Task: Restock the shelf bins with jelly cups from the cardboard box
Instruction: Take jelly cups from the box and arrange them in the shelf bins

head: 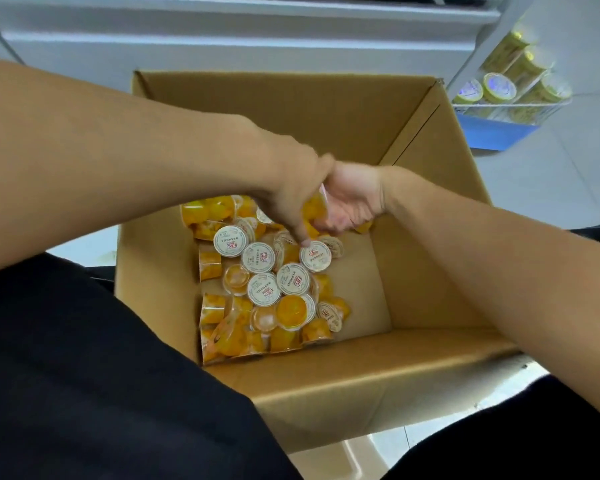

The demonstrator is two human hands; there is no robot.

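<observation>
Head view: both hands down in the cardboard box [430,161]; right hand [352,199] cups gathered jelly cups [278,282], left hand [291,199] pinches another just below. Plenty left under them, shelf bin [499,112] off right part-filled

box floor [357,282] right half bare; jelly cups [260,289] crowd left side.

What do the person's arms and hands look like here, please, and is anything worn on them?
Both forearms are bare from elbow to wrist, with no sleeves reaching them. The left hand and right hand wear no gloves, and no rings, watch or bracelet show. Black clothing appears only at the bottom edges.
</observation>
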